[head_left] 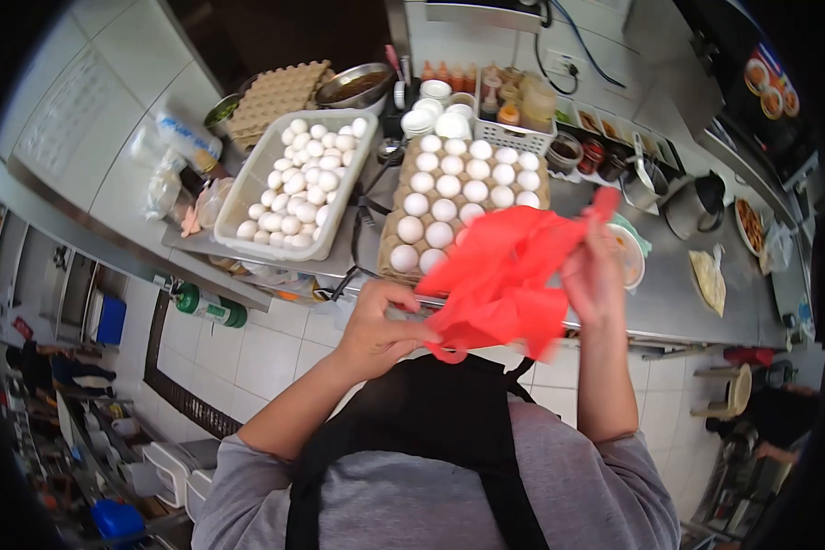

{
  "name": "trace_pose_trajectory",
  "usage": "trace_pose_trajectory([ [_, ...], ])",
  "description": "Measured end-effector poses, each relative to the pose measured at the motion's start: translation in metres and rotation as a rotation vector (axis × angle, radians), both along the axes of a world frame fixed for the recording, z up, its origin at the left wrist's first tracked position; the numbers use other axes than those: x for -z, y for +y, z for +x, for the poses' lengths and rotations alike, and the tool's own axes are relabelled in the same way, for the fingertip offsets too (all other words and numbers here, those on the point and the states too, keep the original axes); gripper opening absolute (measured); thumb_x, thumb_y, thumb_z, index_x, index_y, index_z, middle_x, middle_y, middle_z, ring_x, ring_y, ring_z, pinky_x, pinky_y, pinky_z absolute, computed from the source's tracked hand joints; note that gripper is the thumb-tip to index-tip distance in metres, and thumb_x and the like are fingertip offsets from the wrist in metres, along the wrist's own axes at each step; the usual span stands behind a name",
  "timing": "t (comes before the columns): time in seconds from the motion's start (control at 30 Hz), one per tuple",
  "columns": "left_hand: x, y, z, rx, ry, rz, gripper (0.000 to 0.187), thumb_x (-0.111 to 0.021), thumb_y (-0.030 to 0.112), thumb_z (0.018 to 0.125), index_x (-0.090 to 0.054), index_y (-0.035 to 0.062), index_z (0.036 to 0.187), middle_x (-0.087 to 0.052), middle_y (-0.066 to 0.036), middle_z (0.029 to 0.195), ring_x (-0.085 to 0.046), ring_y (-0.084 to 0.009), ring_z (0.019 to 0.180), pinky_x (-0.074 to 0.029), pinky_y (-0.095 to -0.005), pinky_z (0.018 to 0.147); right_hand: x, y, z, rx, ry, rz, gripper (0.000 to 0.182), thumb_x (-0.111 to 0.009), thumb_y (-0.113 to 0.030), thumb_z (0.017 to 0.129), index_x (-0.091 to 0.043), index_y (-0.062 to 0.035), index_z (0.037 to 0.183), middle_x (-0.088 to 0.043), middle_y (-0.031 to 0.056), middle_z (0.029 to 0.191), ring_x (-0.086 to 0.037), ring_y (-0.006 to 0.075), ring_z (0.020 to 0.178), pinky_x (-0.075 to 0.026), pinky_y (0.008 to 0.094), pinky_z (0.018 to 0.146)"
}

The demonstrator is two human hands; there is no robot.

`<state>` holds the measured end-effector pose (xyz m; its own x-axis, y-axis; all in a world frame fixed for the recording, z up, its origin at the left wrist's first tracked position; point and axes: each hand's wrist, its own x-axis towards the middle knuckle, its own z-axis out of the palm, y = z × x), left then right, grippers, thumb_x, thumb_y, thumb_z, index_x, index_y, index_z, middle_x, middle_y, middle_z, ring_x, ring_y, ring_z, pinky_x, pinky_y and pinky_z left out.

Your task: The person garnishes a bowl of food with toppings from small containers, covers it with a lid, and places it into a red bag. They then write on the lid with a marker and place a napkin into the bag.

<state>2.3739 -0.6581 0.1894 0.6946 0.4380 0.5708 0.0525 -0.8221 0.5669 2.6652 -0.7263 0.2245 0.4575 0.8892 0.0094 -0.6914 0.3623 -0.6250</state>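
A crumpled red plastic bag (504, 275) hangs in the air between my two hands, in front of the egg tray, partly blurred. My left hand (382, 332) pinches its lower left edge near a small loop. At its upper right, my right hand (594, 280) grips the bag, with a twisted end sticking up above the fingers. Behind the bag, a cardboard egg tray (388, 240) holds rows of white eggs, some hidden by the bag. To the left, a translucent plastic tub (232, 216) is filled with loose white eggs (307, 179).
Stacked egg trays (280, 96) and a metal bowl (356, 84) stand behind the tub. A basket of sauce bottles (515, 136) is at the back. Right of my hand are a white bowl (631, 258), a metal pitcher (694, 206) and a plastic bag of food (709, 278).
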Motion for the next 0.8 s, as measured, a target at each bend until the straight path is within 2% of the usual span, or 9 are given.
trace_pose_trajectory([
  [0.03, 0.014, 0.002, -0.023, -0.027, -0.006, 0.003, 0.012, -0.079, 0.007, 0.070, -0.073, 0.0153, 0.076, -0.048, -0.003, 0.101, -0.049, -0.0208, 0.095, -0.041, -0.0339, 0.084, 0.001, 0.002, 0.011, 0.047, -0.013, 0.007, 0.011, -0.055, -0.016, 0.096, -0.056, -0.0087, 0.104, -0.063, 0.0014, 0.094, -0.060, 0.0095, 0.087, -0.051, 0.0284, 0.081],
  [0.1, 0.046, -0.001, -0.060, -0.216, 0.807, 0.112, 0.016, -0.080, 0.021, 0.071, -0.074, 0.0180, 0.085, -0.050, -0.003, 0.096, -0.051, -0.0226, 0.093, -0.042, -0.0356, 0.082, 0.003, 0.005, 0.011, -0.010, -0.083, 0.041, 0.011, -0.055, -0.017, 0.096, -0.056, -0.0089, 0.104, -0.062, 0.0013, 0.093, -0.060, 0.0097, 0.086, -0.051, 0.0284, 0.081],
  [0.23, -0.010, -0.022, -0.063, -0.175, 0.389, -0.376, 0.031, -0.079, 0.034, 0.070, -0.071, 0.0139, 0.093, -0.055, -0.007, 0.103, -0.055, -0.0258, 0.097, -0.043, -0.0412, 0.086, -0.002, 0.022, -0.060, 0.020, -0.317, -0.044, 0.013, -0.053, -0.016, 0.097, -0.056, -0.0071, 0.106, -0.059, 0.0015, 0.092, -0.057, 0.0077, 0.083, -0.048, 0.0250, 0.076],
  [0.3, -0.051, -0.036, -0.051, -0.331, 0.018, -0.217, 0.031, -0.080, 0.028, 0.067, -0.069, 0.0111, 0.091, -0.054, -0.010, 0.108, -0.054, -0.0291, 0.102, -0.043, -0.0431, 0.087, -0.011, 0.022, -0.103, 0.002, -0.642, -0.101, 0.015, -0.052, -0.014, 0.097, -0.055, -0.0051, 0.108, -0.059, 0.0023, 0.090, -0.055, 0.0061, 0.082, -0.047, 0.0235, 0.072],
  [0.4, -0.072, -0.021, -0.008, -0.511, 0.080, 0.231, 0.039, -0.080, 0.020, 0.064, -0.065, 0.0105, 0.100, -0.054, -0.013, 0.112, -0.053, -0.0315, 0.105, -0.043, -0.0427, 0.086, -0.035, 0.007, -0.147, -0.237, -1.036, 0.067, 0.014, -0.054, -0.009, 0.095, -0.051, -0.0042, 0.107, -0.058, 0.0026, 0.088, -0.056, 0.0086, 0.080, -0.048, 0.0253, 0.067],
  [0.53, -0.078, 0.027, -0.014, -0.460, 0.221, 0.388, 0.045, -0.073, 0.010, 0.069, -0.055, 0.0103, 0.111, -0.056, -0.012, 0.113, -0.053, -0.0276, 0.103, -0.044, -0.0405, 0.085, -0.056, -0.009, -0.129, -0.417, -0.966, 0.142, 0.021, -0.059, -0.003, 0.089, -0.047, -0.0047, 0.106, -0.057, 0.0048, 0.086, -0.060, 0.0162, 0.076, -0.049, 0.0287, 0.066],
  [0.6, -0.078, 0.034, -0.019, -0.458, 0.305, 0.477, 0.041, -0.069, 0.007, 0.075, -0.051, 0.0096, 0.112, -0.056, -0.010, 0.113, -0.054, -0.0234, 0.102, -0.044, -0.0373, 0.084, -0.061, -0.022, -0.118, -0.427, -1.507, -0.002, 0.031, -0.061, 0.003, 0.081, -0.044, -0.0056, 0.105, -0.059, 0.0105, 0.088, -0.063, 0.0271, 0.076, -0.051, 0.0344, 0.067],
  [0.67, -0.076, 0.019, -0.023, -0.010, -0.077, -0.913, 0.033, -0.065, 0.001, 0.081, -0.045, 0.0072, 0.106, -0.056, -0.010, 0.115, -0.054, -0.0134, 0.099, -0.045, -0.0283, 0.078, -0.022, -0.019, -0.095, -0.164, -1.792, -0.216, 0.041, -0.063, 0.005, 0.072, -0.046, -0.0061, 0.108, -0.060, 0.0177, 0.094, -0.062, 0.0376, 0.084, -0.051, 0.0434, 0.071],
  [0.8, -0.072, -0.018, -0.011, 0.250, -0.227, -1.289, 0.029, -0.060, 0.000, 0.086, -0.040, 0.0058, 0.105, -0.056, -0.011, 0.117, -0.053, -0.0078, 0.097, -0.045, -0.0234, 0.074, 0.019, -0.014, -0.019, 0.328, -1.876, -0.461, 0.034, -0.061, 0.002, 0.075, -0.049, -0.0057, 0.106, -0.058, 0.0174, 0.097, -0.062, 0.0381, 0.081, -0.051, 0.0424, 0.071],
])
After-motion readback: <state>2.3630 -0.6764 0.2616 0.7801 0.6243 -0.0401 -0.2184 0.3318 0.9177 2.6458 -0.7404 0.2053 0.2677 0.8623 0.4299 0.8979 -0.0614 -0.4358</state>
